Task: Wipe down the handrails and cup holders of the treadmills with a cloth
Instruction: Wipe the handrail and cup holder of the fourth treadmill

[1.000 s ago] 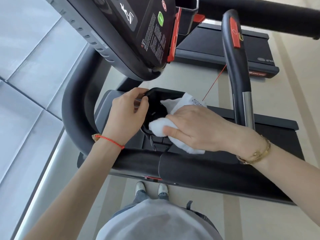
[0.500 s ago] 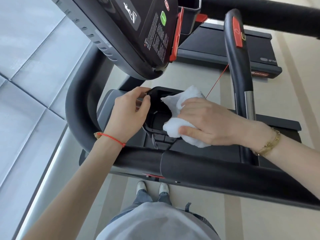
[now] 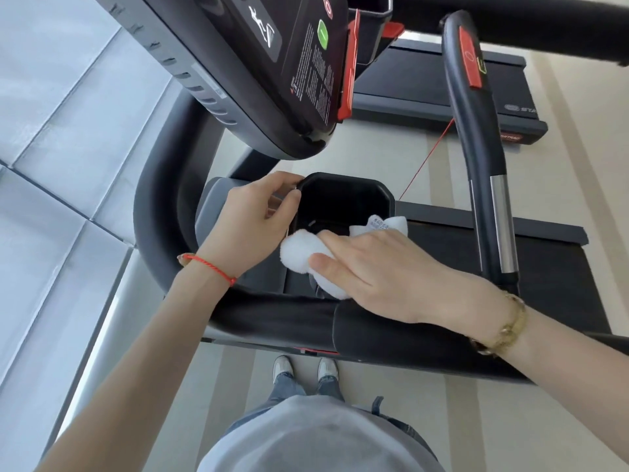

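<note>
Two hands share the work at the black cup holder (image 3: 343,202), which sits below the tilted console (image 3: 258,63) at the left end of the treadmill. The left hand (image 3: 252,219) grips the holder's left rim, thumb and fingers curled over the edge, most likely to brace the holder against the push of the wiping. The right hand (image 3: 384,267) lies with straight fingers flat on the white cloth (image 3: 299,250), pressing it against the holder's near rim; nothing is pinched, the palm simply bears down. Flat fingers suit this, since they spread the pressure over a wider patch of fabric. The cloth is bunched, with one end by the left hand's wrist side and a corner with a printed label (image 3: 377,224) sticking up at the holder's right edge, just beside the deep pocket.

The near handrail (image 3: 272,318), a thick padded bar, runs left to right under the right wrist, and the curved left handrail (image 3: 153,212) bends away toward the console. An upright grip (image 3: 476,131) with a red button stands far right, apart from both hands. By my reading the rim is in hand, while the pocket's dark inside and the rails may yet need the cloth.
</note>
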Demonstrator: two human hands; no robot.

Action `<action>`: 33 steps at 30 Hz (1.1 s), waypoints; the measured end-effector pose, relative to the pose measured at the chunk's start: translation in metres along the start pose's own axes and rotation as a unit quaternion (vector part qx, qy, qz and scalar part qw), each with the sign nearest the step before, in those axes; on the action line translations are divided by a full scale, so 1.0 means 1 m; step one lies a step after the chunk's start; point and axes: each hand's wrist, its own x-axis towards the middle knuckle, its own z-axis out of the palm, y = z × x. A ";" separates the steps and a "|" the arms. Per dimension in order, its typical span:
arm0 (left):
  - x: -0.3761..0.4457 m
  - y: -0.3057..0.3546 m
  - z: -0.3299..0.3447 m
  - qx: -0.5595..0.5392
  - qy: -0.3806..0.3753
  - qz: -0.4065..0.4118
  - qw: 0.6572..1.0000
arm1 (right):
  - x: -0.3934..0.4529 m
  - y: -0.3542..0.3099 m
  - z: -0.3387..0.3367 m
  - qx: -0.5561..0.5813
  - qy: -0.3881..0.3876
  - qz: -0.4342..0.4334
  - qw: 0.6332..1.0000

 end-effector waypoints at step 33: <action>-0.003 0.000 0.005 -0.002 0.021 0.007 1.000 | 0.000 0.011 0.011 -0.071 0.053 -0.009 0.996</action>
